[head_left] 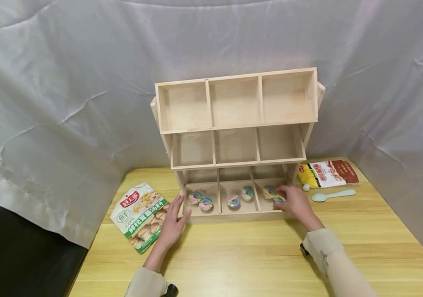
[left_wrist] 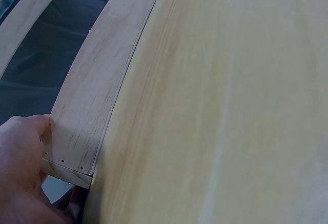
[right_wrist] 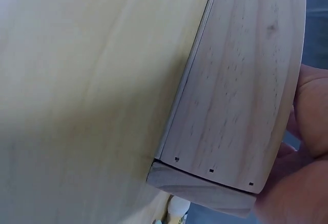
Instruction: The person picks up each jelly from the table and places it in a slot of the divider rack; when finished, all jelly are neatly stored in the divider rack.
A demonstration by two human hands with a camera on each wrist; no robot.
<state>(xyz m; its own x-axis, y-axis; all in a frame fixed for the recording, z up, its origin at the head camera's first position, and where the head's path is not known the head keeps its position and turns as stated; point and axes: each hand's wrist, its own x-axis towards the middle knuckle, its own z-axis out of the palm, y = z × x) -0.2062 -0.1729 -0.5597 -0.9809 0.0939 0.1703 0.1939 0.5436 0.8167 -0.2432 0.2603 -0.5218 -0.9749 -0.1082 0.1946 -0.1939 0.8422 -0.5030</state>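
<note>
A three-tier wooden rack (head_left: 235, 166) with divided trays stands on the table. In its bottom tray lie several small round cups with colourful lids, among them a pink-and-blue cup (head_left: 206, 203) on the left and another cup (head_left: 233, 201) in the middle. My left hand (head_left: 173, 225) rests at the tray's left front corner, thumb at the front board (left_wrist: 87, 90) and fingers along the side. Reaching over the right front corner, my right hand (head_left: 296, 203) pinches a small cup (head_left: 279, 199) in the right compartment, beside a yellowish cup (head_left: 268, 191). Its fingertips are partly hidden.
A green-and-white food pouch (head_left: 142, 216) lies left of the rack. To the right are a spouted yellow, white and red pouch (head_left: 328, 173) and a pale blue spoon (head_left: 333, 195). Grey curtains (head_left: 66, 82) hang behind and at the sides of the table (head_left: 241, 251).
</note>
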